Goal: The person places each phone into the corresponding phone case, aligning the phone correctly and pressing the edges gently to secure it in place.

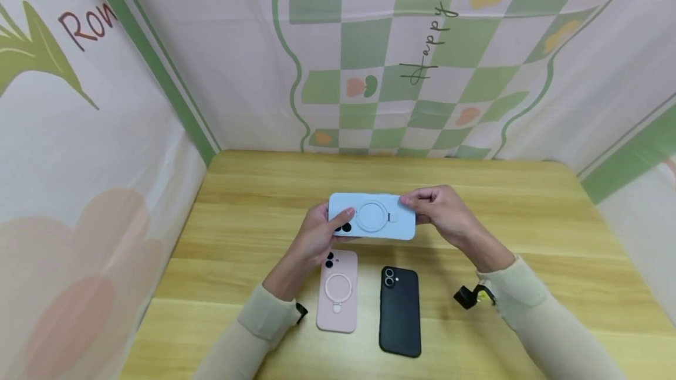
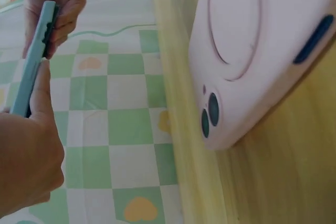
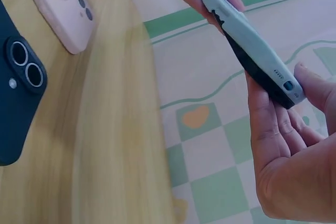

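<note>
Both hands hold a light blue phone case (image 1: 372, 216) sideways above the table, its back with a ring and fold-out stand facing up. My left hand (image 1: 311, 236) grips its left end, thumb on the back beside the camera spots. At the right end, my right hand (image 1: 443, 213) pinches a corner between thumb and fingers. A dark slab (image 3: 247, 64) shows along the case's underside in the right wrist view. Nearer me lie a pink phone case (image 1: 338, 316) with a ring, and a black phone or case (image 1: 400, 321) with two camera lenses, both back up.
The wooden table (image 1: 253, 192) meets a fabric backdrop (image 1: 364, 46) with green checks at its far edge. Another printed cloth (image 1: 132, 151) hangs along the left side. A small black wrist camera (image 1: 466, 297) juts from the right sleeve.
</note>
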Tool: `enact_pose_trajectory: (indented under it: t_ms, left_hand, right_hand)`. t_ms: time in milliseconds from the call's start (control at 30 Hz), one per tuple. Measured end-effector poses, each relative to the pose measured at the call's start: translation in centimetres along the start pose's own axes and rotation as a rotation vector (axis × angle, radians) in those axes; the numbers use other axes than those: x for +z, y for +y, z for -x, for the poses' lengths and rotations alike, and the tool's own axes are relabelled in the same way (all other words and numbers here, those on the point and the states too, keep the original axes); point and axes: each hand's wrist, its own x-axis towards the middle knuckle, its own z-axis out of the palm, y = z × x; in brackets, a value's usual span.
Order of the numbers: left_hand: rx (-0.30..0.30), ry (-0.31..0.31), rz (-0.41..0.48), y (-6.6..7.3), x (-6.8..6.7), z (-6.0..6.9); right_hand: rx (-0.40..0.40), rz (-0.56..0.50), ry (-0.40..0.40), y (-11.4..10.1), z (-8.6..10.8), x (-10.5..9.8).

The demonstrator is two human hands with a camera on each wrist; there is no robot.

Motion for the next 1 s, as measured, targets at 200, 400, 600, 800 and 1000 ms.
enact_pose_trajectory:
  t_ms: [200,400,600,800,1000]
  left_hand:
    - [0.019,-0.039,-0.047,-0.2,-0.3,0.1]
    - [0.024,-0.043,-0.064,-0.3,-0.4,0.2]
    - [0.031,-0.034,-0.069,-0.4,-0.3,0.1]
    - [0.025,0.035,-0.024,-0.2,-0.2,0.0]
    - [0.019,0.075,0.010,-0.2,-0.2,-0.2]
  right_hand:
    - [-0.016,-0.017,-0.069,-0.3,-0.1,-0.3]
    - [0.001,-0.106,-0.162,0.2,-0.5,-0.6]
    - [0.032,-0.135,-0.118,0.6,-0.6,-0.3]
    - [0.080,-0.126,-0.014,0.5,-0.2,0.4]
    - [0.093,-0.138,-0.018,1.0,0.3,0.7]
